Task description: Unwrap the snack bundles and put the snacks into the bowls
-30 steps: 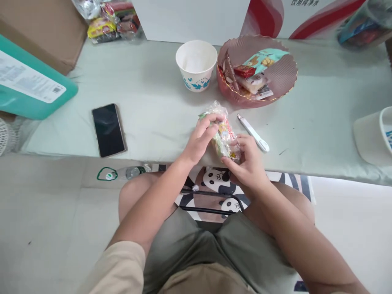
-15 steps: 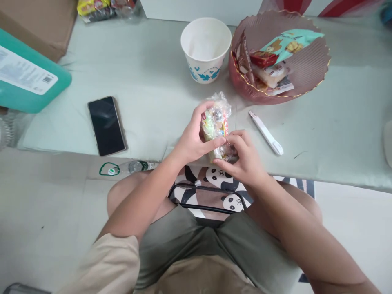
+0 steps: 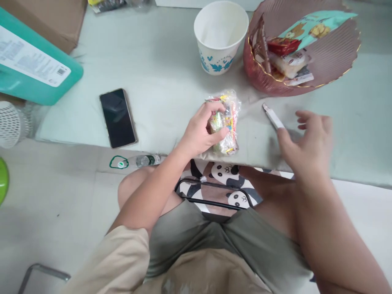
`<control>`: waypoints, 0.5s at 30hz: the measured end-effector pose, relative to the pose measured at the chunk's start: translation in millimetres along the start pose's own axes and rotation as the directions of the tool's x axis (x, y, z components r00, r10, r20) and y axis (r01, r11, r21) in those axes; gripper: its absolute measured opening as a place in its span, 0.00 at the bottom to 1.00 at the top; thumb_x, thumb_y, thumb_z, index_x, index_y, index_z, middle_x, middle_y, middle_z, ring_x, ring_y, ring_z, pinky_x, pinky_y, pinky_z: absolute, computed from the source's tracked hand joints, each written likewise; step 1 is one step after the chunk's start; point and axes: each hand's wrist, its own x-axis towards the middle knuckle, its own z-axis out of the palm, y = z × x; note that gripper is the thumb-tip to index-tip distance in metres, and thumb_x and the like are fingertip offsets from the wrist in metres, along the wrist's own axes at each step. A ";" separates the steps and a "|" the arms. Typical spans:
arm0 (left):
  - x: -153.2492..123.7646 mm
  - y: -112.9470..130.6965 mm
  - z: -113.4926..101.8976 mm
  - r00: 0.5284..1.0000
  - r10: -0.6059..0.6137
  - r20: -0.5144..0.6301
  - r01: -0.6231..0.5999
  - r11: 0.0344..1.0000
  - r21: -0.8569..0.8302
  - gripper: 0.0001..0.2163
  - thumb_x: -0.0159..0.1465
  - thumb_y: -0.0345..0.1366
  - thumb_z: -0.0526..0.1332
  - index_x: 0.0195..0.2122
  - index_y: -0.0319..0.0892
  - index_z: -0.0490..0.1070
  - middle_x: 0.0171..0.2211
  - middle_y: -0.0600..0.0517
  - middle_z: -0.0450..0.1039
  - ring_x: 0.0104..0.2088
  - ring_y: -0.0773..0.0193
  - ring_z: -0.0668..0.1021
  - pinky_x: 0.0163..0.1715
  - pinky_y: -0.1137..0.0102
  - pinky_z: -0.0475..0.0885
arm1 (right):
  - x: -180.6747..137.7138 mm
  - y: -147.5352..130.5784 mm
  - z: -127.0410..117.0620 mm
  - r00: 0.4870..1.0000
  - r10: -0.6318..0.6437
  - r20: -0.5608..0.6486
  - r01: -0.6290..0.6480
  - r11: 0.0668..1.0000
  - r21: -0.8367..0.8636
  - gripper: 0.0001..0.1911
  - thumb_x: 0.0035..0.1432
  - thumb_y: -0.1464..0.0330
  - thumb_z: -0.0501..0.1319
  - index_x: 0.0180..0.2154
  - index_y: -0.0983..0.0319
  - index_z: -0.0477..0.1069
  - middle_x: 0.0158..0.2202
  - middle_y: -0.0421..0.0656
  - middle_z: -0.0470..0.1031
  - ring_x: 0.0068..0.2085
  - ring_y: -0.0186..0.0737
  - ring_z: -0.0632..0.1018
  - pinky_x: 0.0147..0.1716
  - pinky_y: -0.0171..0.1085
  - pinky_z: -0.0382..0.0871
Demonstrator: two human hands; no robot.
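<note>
My left hand is closed round the left side of a small clear-plastic-wrapped packet with colourful printing, at the table's front edge. Its thumb and fingers press on the packet's top. To the right, my right hand is slightly blurred, with thumb and fingers apart and nothing in its grasp. Its thumb overlaps the lower end of a white utility knife; whether it touches the knife I cannot tell. The knife's far end points up and left.
Behind the packet stands a white paper cup, beside a pink gold-rimmed bowl holding several snack packets. A phone lies to the left, near a green jug. A plastic bottle shows below the table's edge.
My right hand has let go of the packet and moved right to the utility knife, its fingers spreading. My left hand still holds the packet. The camera view has shifted slightly.
</note>
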 end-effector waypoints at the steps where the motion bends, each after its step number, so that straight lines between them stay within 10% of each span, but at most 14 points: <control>1: -0.2 -0.5 0.8 1.000 0.015 -0.012 -0.015 1.000 0.009 0.18 0.66 0.45 0.64 0.54 0.49 0.64 0.53 0.50 0.74 0.47 0.59 0.79 0.45 0.65 0.76 | 1.4 2.0 -1.2 0.994 0.064 0.084 -0.060 0.997 -0.043 0.20 0.53 0.64 0.64 0.49 0.62 0.74 0.46 0.54 0.74 0.47 0.56 0.76 0.51 0.57 0.70; 7: -1.0 -4.3 3.6 0.994 0.095 -0.058 -0.094 0.995 0.014 0.17 0.66 0.45 0.64 0.52 0.49 0.63 0.48 0.50 0.75 0.45 0.58 0.80 0.46 0.63 0.76 | -3.7 -17.1 -6.5 0.956 0.176 0.236 -0.219 0.961 0.170 0.07 0.58 0.61 0.59 0.34 0.58 0.68 0.28 0.42 0.70 0.30 0.42 0.71 0.37 0.45 0.68; 10: -0.7 -4.2 3.8 0.996 0.073 -0.049 -0.073 0.997 -0.001 0.17 0.66 0.46 0.64 0.52 0.49 0.64 0.48 0.50 0.75 0.47 0.57 0.79 0.49 0.62 0.76 | -12.4 -36.4 -6.0 0.897 0.077 0.436 -0.347 0.735 0.583 0.11 0.60 0.56 0.57 0.34 0.57 0.65 0.23 0.38 0.68 0.23 0.36 0.68 0.26 0.38 0.63; 15: -0.1 -1.5 3.2 0.998 0.043 -0.045 -0.043 0.999 -0.012 0.19 0.66 0.50 0.65 0.51 0.49 0.64 0.49 0.49 0.75 0.48 0.56 0.79 0.47 0.62 0.76 | -23.6 -63.4 -0.5 0.794 -0.118 0.596 -0.454 0.537 0.711 0.14 0.61 0.53 0.61 0.36 0.55 0.64 0.19 0.35 0.68 0.18 0.34 0.66 0.21 0.36 0.60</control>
